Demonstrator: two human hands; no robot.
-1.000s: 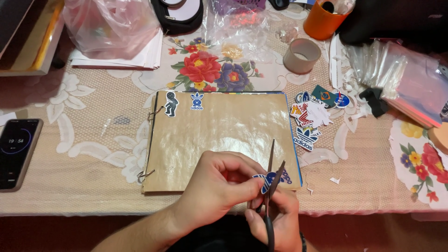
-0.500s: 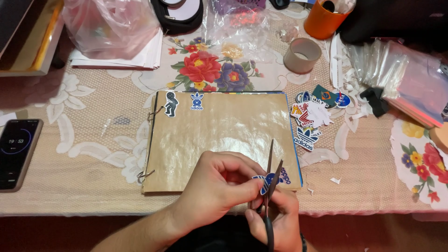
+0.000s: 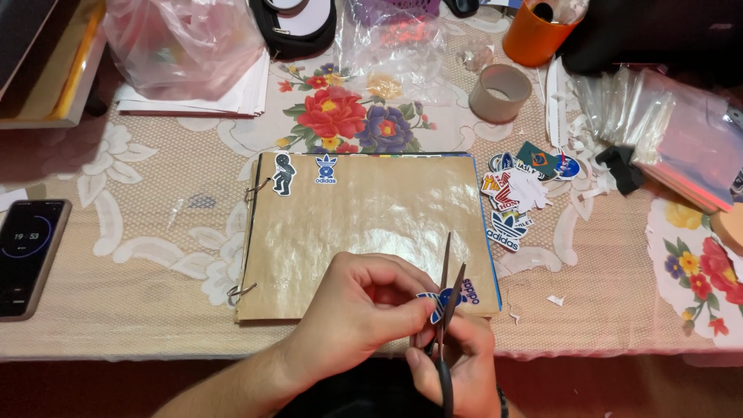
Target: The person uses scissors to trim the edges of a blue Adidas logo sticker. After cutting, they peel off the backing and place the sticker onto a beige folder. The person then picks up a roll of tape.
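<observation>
We're looking down at the lower middle of the frame, where both hands meet over the near edge of a brown kraft-paper ring-bound album. Our left hand comes in from the lower left, its fingers curled shut and pinching a small blue-and-white sticker cut-out between thumb and fingertips. The sticker sits right at those fingertips, just to the right of the left hand and directly above the right hand. That right hand, at the bottom edge of the frame, is closed around the handles of a pair of dark slim-bladed scissors; the blades point up the frame, parted a little, and the sticker lies between them, touching the metal.

On the album's cover we spot two stickers at its upper left corner: a small dark figure sticker and, just beside it, a blue-and-white emblem sticker. To the right of the album lies a loose cluster of colourful cut stickers. Further up the frame stands a beige tape roll, with an orange cup above it. At the far left a black smartphone rests on the lace floral tablecloth.
</observation>
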